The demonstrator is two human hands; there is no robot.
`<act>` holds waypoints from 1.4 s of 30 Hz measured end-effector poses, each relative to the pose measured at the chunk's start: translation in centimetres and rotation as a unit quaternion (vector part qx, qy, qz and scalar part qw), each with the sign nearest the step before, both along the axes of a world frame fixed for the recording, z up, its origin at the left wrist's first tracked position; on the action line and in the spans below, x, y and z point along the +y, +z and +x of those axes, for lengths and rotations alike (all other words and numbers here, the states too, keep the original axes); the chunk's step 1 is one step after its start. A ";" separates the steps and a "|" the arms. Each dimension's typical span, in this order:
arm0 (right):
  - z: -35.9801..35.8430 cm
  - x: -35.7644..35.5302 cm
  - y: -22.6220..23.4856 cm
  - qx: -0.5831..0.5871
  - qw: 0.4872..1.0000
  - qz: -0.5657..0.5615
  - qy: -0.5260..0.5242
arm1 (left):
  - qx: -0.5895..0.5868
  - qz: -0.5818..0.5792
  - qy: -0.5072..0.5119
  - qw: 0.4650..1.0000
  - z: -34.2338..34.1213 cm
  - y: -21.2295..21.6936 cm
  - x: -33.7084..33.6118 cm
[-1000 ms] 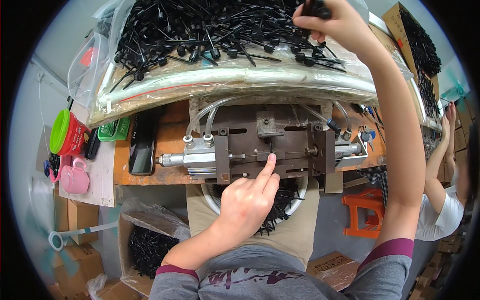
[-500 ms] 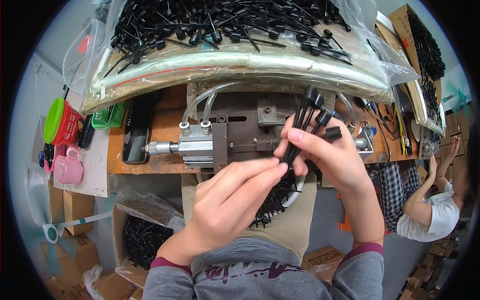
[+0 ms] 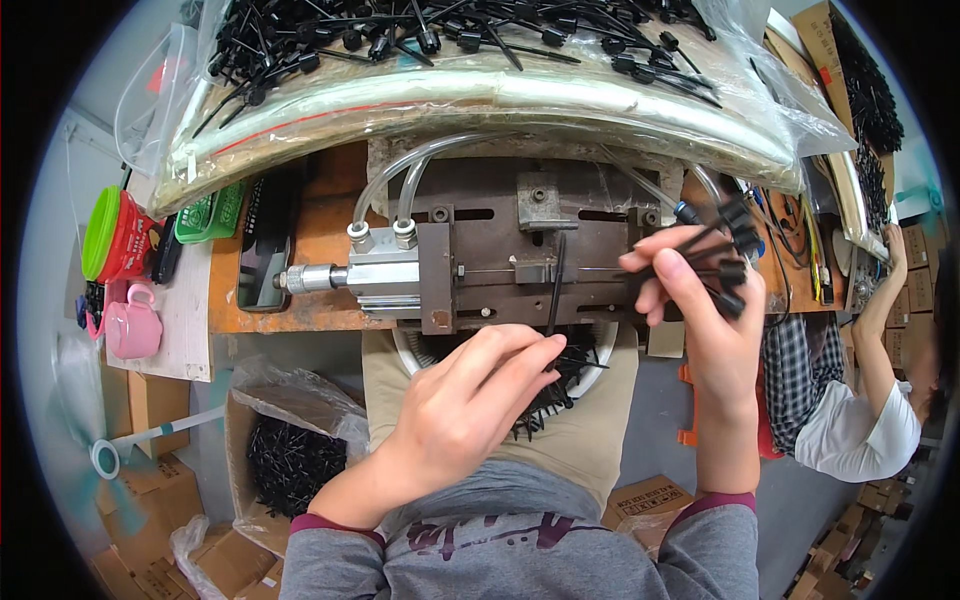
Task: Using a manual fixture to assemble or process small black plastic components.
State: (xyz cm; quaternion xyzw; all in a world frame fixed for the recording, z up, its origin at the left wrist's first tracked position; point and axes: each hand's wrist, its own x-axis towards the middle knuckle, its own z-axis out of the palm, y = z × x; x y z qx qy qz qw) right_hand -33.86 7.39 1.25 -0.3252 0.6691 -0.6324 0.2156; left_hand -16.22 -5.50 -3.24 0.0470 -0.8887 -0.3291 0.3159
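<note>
Pinched between thumb and fingertips of my left hand (image 3: 465,395) is one thin black plastic rod (image 3: 556,285). It stands nearly upright in the picture, in front of the small metal block (image 3: 534,272) at the fixture's middle. My right hand (image 3: 712,315) is closed around a bunch of black rods with cylindrical heads (image 3: 738,240), their heads fanning out past the fingers. Most of their stems are hidden by the hand. A brown metal fixture (image 3: 500,205) lies beyond both hands, with a silver pneumatic cylinder (image 3: 385,275) at its left and a thin pin running across it.
A plastic-lined tray (image 3: 480,105) of loose black rods spans the far side. More rods lie below the bench edge, at my lap, and in a carton (image 3: 238,455) at left. A phone (image 3: 268,245), pink cup (image 3: 133,325) and red tub (image 3: 120,235) sit left. A co-worker (image 3: 850,430) is at right.
My hands have moved apart. A single rod has left the bunch and is now in my left hand, while my right hand has shifted right with the others.
</note>
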 end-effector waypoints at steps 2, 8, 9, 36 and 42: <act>0.6 0.5 0.3 0.024 1.000 -0.001 -0.008 | -0.021 -0.019 0.020 0.999 -0.3 -0.6 0.6; 1.5 1.0 -0.9 0.154 0.982 -0.097 -0.059 | -0.091 -0.176 0.058 0.978 -1.4 -1.5 1.0; 1.2 1.3 -1.2 0.242 0.966 -0.074 -0.048 | -0.097 -0.186 0.066 0.976 -1.5 -1.4 0.9; 0.1 1.0 -3.4 0.706 0.708 -0.011 -0.023 | -0.057 -0.139 0.031 0.988 -1.3 -1.8 0.4; -0.3 1.4 -3.9 0.690 0.722 -0.059 0.011 | -0.095 -0.170 0.051 0.980 -2.0 -1.1 0.5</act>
